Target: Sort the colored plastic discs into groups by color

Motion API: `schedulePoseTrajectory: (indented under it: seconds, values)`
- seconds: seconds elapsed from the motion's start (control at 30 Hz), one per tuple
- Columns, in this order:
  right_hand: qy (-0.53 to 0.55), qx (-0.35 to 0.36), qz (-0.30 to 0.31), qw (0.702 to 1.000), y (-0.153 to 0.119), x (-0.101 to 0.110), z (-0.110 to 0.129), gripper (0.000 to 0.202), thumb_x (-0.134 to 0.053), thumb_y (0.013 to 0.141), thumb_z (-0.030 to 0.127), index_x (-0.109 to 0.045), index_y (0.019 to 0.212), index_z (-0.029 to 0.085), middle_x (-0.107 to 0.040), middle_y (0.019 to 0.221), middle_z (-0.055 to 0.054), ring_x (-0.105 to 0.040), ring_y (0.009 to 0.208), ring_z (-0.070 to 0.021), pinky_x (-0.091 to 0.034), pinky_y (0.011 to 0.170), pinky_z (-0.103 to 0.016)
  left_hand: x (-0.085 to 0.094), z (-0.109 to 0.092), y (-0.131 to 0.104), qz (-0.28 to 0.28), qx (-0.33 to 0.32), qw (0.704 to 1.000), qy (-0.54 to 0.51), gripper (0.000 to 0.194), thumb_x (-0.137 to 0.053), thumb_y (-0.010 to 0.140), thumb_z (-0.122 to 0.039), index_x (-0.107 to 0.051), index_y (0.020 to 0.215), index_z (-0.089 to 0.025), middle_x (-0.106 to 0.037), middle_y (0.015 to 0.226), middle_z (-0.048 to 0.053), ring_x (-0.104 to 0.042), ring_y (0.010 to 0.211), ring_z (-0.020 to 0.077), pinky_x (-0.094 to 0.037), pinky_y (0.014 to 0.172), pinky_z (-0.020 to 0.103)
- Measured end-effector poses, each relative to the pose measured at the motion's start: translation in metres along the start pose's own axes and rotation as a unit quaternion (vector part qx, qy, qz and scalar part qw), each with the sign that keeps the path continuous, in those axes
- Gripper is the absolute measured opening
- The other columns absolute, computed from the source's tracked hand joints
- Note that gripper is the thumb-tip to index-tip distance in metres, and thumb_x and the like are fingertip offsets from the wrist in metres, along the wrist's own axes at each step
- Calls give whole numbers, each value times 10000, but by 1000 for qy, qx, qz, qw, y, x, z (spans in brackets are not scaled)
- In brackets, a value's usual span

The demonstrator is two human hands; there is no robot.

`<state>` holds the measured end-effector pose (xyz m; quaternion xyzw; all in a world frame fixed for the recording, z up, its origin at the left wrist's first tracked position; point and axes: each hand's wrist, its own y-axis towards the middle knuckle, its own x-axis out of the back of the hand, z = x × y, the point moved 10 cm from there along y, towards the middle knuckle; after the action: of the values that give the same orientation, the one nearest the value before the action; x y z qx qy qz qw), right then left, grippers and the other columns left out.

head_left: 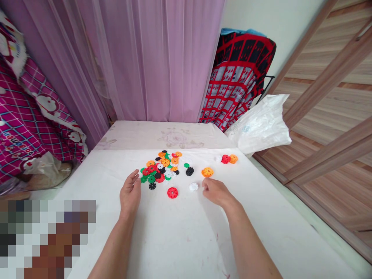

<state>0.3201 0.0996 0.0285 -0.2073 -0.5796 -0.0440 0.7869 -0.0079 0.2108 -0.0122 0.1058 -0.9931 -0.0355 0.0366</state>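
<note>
My left hand (130,192) hovers at the left edge of a mixed pile of notched plastic discs (159,170) in red, green, orange, black and white. Its fingers are stretched out and hold nothing. My right hand (215,191) has its fingers curled together; whatever is in them, if anything, is hidden. Just beyond it lies a small orange stack of discs (207,172), and to its left a white stack (193,187). Between the hands are a red stack (172,192) and, farther back, a black stack (190,171) beside a green disc (186,165).
Red discs (225,159), orange discs (233,159) and a white disc (217,159) lie toward the right back of the white-covered table (174,240). A white plastic bag (261,124) stands at the right edge. Purple curtains (157,58) hang behind; a wooden wardrobe (331,116) is right.
</note>
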Motion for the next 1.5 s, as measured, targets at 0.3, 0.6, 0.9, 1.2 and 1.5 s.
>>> schedulePoseTrajectory:
  seconds: [0.3,0.6,0.9,1.2,1.5]
  values:
    - [-70,-41,-9,997,2,-6,14,190,-505,856,237,-671,948,227,-726,988,-83,-663,925,-221,-401,699,-288,0,0,0,0,5,1000,10,383,-562,834,-321,-626,1204,-248,-686,1199,69,-605,1187,205,-427,1064,395]
    - [-39,-38,-20,998,5,-10,9,153,-508,840,242,-655,880,225,-726,946,-65,-659,883,-220,-353,653,-280,0,0,-2,1,8,1000,1,374,-561,835,-340,-628,1193,-254,-673,1232,71,-599,1200,212,-451,1045,393]
    - [46,-16,-4,999,5,-2,-8,117,-508,796,131,-587,801,218,-682,807,7,-582,718,-142,-333,632,-228,0,1,-3,10,-12,1000,2,386,-584,822,-381,-634,1175,-234,-673,1237,88,-611,1182,227,-455,1043,405]
    - [194,193,-169,947,-18,2,80,185,-467,845,217,-611,960,238,-680,977,-32,-633,826,-161,-494,732,-264,4,7,-7,-1,-10,1000,7,396,-581,826,-404,-640,1179,-235,-651,1282,94,-590,1211,228,-422,1073,419]
    - [137,316,-205,916,-38,-42,130,348,-504,796,50,-654,1042,244,-653,1096,-60,-579,1026,-214,-492,932,-362,20,3,-12,-35,-5,999,10,383,-572,830,-413,-647,1161,-235,-647,1298,84,-592,1206,223,-432,1064,405]
